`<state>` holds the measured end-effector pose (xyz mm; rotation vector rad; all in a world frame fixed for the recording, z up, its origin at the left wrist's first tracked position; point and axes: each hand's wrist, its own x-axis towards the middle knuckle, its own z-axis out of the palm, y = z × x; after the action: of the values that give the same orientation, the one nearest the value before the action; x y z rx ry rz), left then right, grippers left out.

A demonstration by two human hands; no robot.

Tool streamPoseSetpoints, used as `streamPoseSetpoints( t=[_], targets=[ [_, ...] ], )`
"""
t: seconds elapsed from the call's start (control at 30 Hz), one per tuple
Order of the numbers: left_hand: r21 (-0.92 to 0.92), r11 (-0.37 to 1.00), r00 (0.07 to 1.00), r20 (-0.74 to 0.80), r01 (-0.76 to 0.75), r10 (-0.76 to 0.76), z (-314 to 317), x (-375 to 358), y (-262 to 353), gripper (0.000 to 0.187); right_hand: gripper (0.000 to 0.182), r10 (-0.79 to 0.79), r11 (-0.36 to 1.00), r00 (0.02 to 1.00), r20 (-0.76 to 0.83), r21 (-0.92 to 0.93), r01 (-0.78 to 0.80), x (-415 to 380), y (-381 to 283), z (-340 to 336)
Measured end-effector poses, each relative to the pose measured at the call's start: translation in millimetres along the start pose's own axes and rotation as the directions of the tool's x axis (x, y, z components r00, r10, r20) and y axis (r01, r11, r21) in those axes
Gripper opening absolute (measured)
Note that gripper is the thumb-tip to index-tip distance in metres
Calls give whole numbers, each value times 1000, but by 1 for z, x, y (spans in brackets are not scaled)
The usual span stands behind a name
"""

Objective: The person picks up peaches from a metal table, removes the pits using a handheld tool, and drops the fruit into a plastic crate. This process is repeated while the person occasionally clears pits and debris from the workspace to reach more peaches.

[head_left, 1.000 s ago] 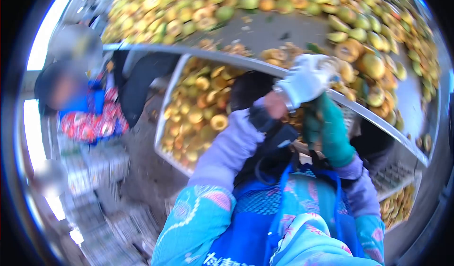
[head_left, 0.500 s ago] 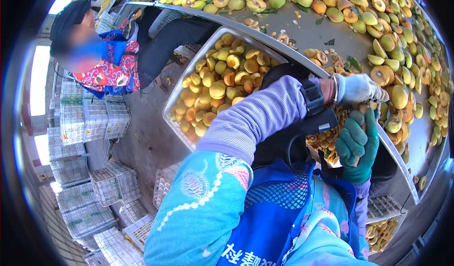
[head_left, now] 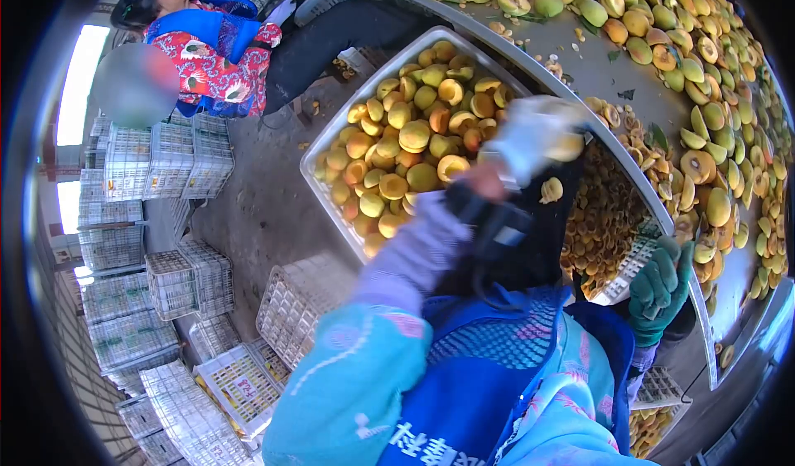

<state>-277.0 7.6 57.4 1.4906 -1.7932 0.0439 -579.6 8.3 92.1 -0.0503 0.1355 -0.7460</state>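
Observation:
My left hand [head_left: 534, 135], in a white glove and blurred by motion, hangs over the near corner of a metal tray [head_left: 331, 218] filled with yellow-orange fruit halves [head_left: 406, 135]. A yellow piece shows at its fingertips. One fruit half [head_left: 551, 189] is in the air just below it. My right hand [head_left: 658, 288], in a green glove, is curled into a fist low at the table's edge, beside a white crate [head_left: 625, 271] of darker fruit pieces [head_left: 604, 218]. What the fist encloses is hidden.
A grey metal table [head_left: 596, 64] carries many whole and halved green-yellow fruits [head_left: 704, 168]. Another person in a red floral top [head_left: 207, 52] sits at the upper left. Stacks of white plastic crates [head_left: 149, 168] line the floor at left, with more [head_left: 294, 300] near my knees.
My left hand has swung from the table's edge leftward to the tray. My right hand has dropped lower and to the right. The view has shifted, so more floor and crates show.

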Motion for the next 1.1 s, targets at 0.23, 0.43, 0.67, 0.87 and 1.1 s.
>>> streamPoseSetpoints(
  t=[0.23, 0.43, 0.67, 0.87, 1.1],
  targets=[
    [985, 99, 466, 22, 140, -885, -143, -218, -205, 23, 30, -296, 742, 913, -280, -670, 35, 18, 25, -8],
    [787, 465, 795, -54, 406, -604, -100, -172, -252, 43, 34, -599, 635, 637, -486, -772, 8, -7, -21, 12],
    [-173, 984, 989, 147, 46, -20, 41, 127, 34, 19, 29, -931, -309, 350, 100, -724, -617, -39, -138, -18],
    [-10, 925, 655, 703, -380, 277, 180, 183, 120, 33, 26, -824, 164, 483, -295, -941, -295, -17, -110, 32],
    [19, 990, 519, 853, -141, 57, 154, 186, 83, 41, 19, -648, 365, 696, -310, -928, -73, 0, -56, 11]
  ],
)
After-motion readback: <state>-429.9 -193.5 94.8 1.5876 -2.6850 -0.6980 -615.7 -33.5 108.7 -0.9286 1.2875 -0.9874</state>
